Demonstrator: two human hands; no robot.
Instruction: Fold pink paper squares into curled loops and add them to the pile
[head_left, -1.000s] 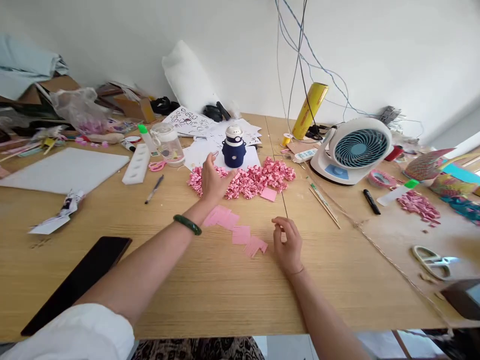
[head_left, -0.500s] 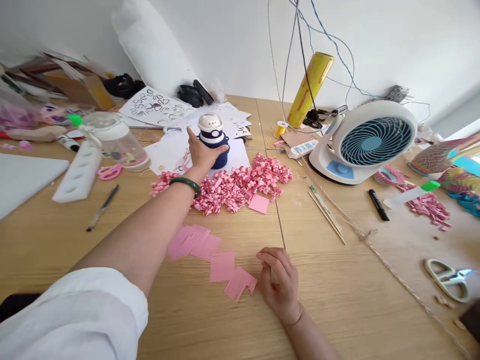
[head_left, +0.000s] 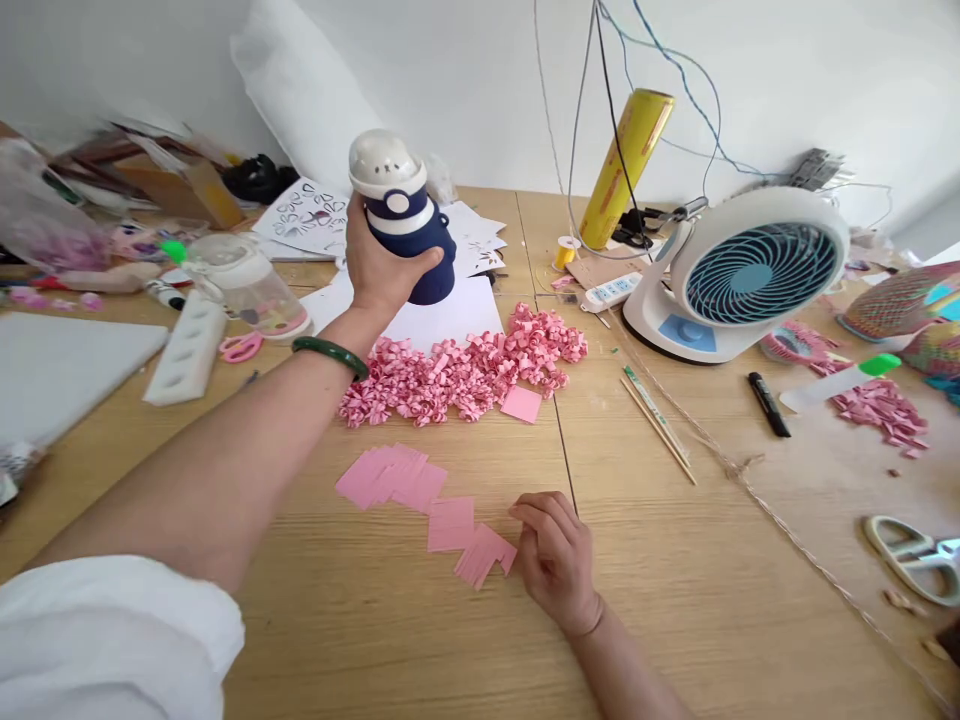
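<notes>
My left hand (head_left: pixel 384 262) is wrapped round a dark blue and white bottle (head_left: pixel 431 252) with a domed white lid. The bottle tilts a little and is held above the white paper sheets (head_left: pixel 450 310). In front of it lies a heap of curled pink paper strips (head_left: pixel 457 375), with one flat pink square (head_left: pixel 521 404) at its edge. My right hand (head_left: pixel 553 560) rests on the table with its fingers curled in; whether anything is inside them is hidden. Just left of it lie pink paper pieces (head_left: pixel 451 523) with fine cuts, and more overlapping pink squares (head_left: pixel 391 476).
A white fan (head_left: pixel 739 280), a yellow roll (head_left: pixel 626 170) and a remote (head_left: pixel 611 292) stand or lie at the back right. Thin sticks (head_left: pixel 658 430), a black marker (head_left: pixel 769 405), twine (head_left: pixel 795 530) and scissors (head_left: pixel 915 555) are on the right. A clear jug (head_left: pixel 251 285) stands left.
My left hand has lifted the bottle off the papers and brought it up, left and nearer. My right hand has stayed by the pink pieces. The view has shifted slightly.
</notes>
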